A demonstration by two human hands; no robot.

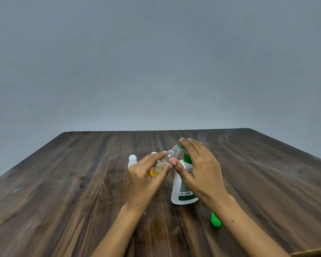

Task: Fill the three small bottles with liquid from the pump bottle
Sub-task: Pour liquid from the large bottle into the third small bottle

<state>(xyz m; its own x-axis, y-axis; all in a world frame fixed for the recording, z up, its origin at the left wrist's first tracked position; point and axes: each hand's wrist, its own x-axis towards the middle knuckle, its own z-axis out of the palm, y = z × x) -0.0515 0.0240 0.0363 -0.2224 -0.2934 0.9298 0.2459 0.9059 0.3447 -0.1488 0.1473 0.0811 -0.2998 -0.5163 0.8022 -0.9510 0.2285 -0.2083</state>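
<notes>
Two bare forearms come in from the bottom edge, with no sleeves, watch, rings or gloves showing. The left hand (146,175) and right hand (200,167) have short, plain nails.

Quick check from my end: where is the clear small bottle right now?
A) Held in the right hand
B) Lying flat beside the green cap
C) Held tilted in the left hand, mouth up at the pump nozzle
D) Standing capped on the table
C: the left hand holds the clear small bottle tilted, its mouth at the pump bottle nozzle, where the right hand rests on the pump head.
</notes>
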